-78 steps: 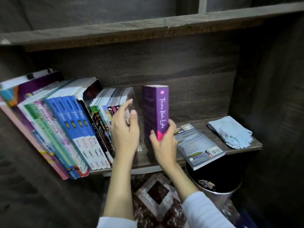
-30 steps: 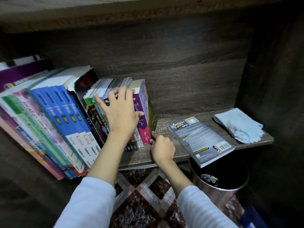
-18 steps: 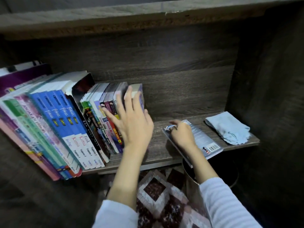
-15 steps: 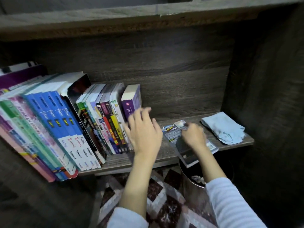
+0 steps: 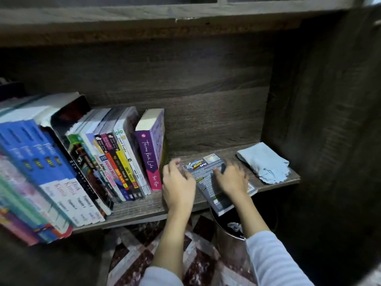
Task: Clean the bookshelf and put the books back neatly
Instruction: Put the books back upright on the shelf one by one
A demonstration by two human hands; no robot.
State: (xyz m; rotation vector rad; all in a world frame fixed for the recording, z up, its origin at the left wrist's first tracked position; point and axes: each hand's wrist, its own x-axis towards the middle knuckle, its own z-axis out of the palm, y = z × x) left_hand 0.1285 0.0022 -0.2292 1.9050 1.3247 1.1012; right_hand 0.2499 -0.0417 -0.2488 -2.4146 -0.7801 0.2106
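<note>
Our right hand (image 5: 231,179) rests spread on the grey book (image 5: 208,182) overhanging the shelf (image 5: 144,205). Our left hand (image 5: 179,184) curls at its edge, grip unclear. We should stand it snug against the purple book (image 5: 151,159).

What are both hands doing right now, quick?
Left hand: loosely curled beside the flat book, grip cannot be told.
Right hand: fingers spread flat on that book, open.

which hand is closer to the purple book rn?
Left. The left hand is just right of the purple book; the right hand is farther right, on the flat grey book.
</note>
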